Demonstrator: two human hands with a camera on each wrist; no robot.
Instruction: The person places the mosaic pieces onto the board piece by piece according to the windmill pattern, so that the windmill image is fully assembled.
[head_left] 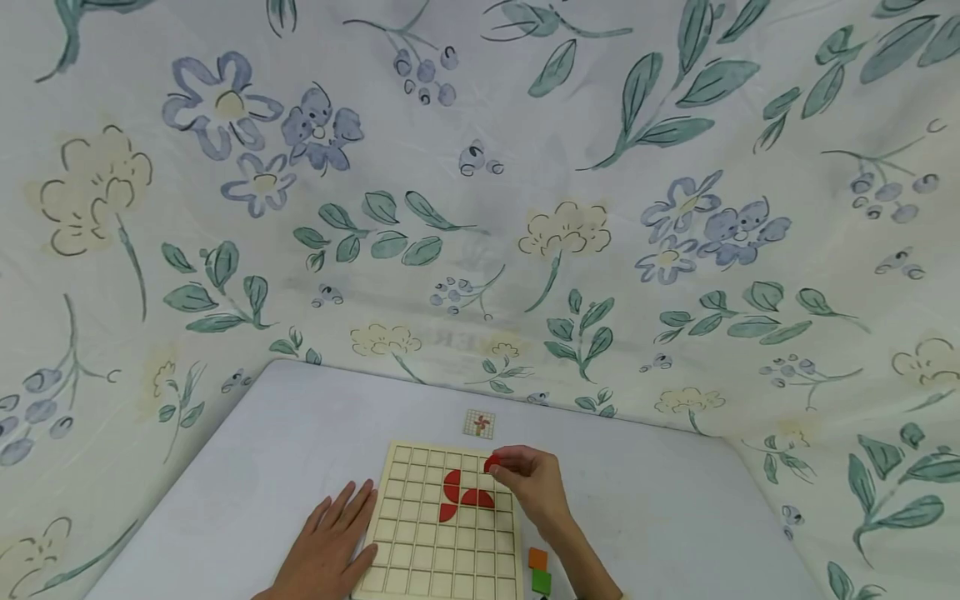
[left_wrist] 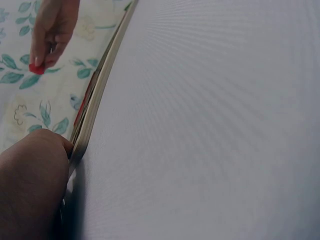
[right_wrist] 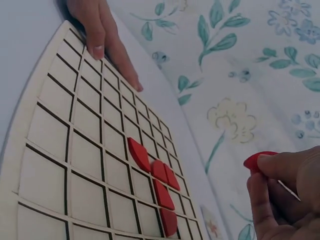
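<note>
A pale wooden grid board (head_left: 405,533) lies on the white table. Several red quarter-circle tiles (head_left: 447,512) sit in cells near its upper middle, and red tiles (right_wrist: 138,154) also show in the right wrist view. Between thumb and fingers, my right hand (head_left: 536,487) pinches one more red tile (right_wrist: 259,161), held above the board's upper right part. My left hand (head_left: 327,546) rests along the board's left side, fingers extended and thumb over the edge. In the left wrist view the board (left_wrist: 102,75) appears only edge-on.
A small pattern card (head_left: 478,423) with a red pinwheel picture lies beyond the board. Right of the board are an orange square tile (head_left: 537,558), a green tile (head_left: 541,581) and a dark piece, cut off by the frame. A floral cloth (head_left: 487,275) hangs behind the table.
</note>
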